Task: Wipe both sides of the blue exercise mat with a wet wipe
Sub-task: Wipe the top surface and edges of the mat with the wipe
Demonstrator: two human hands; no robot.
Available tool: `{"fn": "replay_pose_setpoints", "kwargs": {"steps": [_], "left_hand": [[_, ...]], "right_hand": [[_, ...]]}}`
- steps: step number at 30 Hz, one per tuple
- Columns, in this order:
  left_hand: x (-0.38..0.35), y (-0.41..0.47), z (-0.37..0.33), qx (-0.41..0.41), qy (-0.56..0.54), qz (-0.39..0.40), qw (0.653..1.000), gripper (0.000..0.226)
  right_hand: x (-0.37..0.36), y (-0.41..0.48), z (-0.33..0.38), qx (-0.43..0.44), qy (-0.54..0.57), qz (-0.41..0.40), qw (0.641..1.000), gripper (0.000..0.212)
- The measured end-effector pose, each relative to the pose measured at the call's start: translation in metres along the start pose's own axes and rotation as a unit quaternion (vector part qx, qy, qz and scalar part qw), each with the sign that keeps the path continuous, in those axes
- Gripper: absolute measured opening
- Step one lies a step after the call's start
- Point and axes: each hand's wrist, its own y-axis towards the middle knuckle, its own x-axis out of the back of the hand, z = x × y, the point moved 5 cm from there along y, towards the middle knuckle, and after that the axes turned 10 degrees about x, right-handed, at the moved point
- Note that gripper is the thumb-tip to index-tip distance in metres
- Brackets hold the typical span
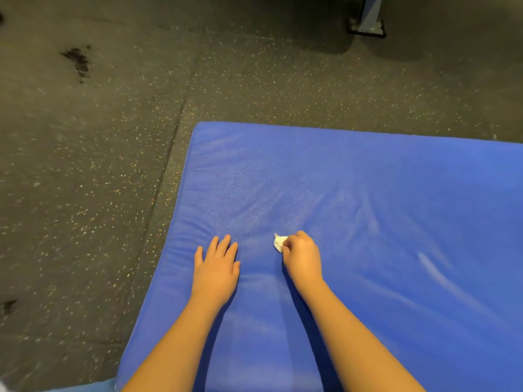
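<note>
Right hand (301,257) pinches wipe (278,242), scrubbing mat (396,207) near its left edge; left hand (216,268) rests flat, fingers straight. Flipping likely comes later.

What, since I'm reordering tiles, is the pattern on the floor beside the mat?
The floor is dark grey with small pale and orange speckles; head view.

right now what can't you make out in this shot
1. Head view: most of the wipe, bunched inside the grip of the right hand; only a white corner shows.
2. Head view: the underside of the mat, against the floor; its right and near ends run off the frame.
3. Head view: the blue post at the top, cut by the upper edge.
</note>
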Motion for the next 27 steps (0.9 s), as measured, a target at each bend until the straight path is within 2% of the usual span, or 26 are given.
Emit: {"fn": "replay_pose_setpoints", "kwargs": {"steps": [2, 6, 8, 11, 12, 17, 19, 23, 25, 27], "left_hand": [[0.000, -0.009, 0.002, 0.002, 0.013, 0.003, 1.000, 0.049], [-0.003, -0.017, 0.004, 0.004, 0.019, -0.005, 1.000, 0.050], [-0.004, -0.017, 0.006, -0.002, 0.009, -0.010, 1.000, 0.050], [-0.005, -0.021, 0.007, -0.011, -0.006, -0.011, 1.000, 0.050], [-0.006, -0.024, 0.008, -0.012, -0.010, -0.009, 1.000, 0.049], [-0.008, -0.042, 0.018, -0.010, -0.018, 0.000, 1.000, 0.049], [-0.007, -0.049, 0.020, -0.014, -0.015, 0.007, 1.000, 0.049], [-0.005, -0.063, 0.027, -0.018, -0.019, 0.024, 0.999, 0.049], [-0.005, -0.068, 0.031, -0.017, -0.008, 0.022, 1.000, 0.049], [-0.005, -0.072, 0.031, -0.014, 0.005, 0.019, 1.000, 0.049]], "right_hand": [[-0.005, -0.013, 0.018, 0.026, -0.020, 0.011, 0.999, 0.024], [-0.020, -0.044, 0.051, 0.148, 0.005, 0.129, 0.981, 0.022], [-0.012, -0.037, 0.037, 0.127, -0.011, 0.122, 0.984, 0.021], [0.002, -0.034, 0.010, 0.005, -0.035, 0.049, 0.998, 0.025], [0.002, -0.039, 0.011, -0.008, -0.035, 0.036, 0.999, 0.026], [-0.013, -0.079, 0.059, 0.133, -0.020, 0.125, 0.983, 0.024], [-0.005, -0.078, 0.050, 0.120, -0.019, 0.124, 0.985, 0.024], [0.008, -0.083, 0.030, -0.013, -0.048, 0.053, 0.997, 0.024], [0.002, -0.096, 0.058, 0.024, -0.046, 0.078, 0.996, 0.021], [-0.007, -0.113, 0.087, 0.109, -0.016, 0.123, 0.986, 0.023]]}}
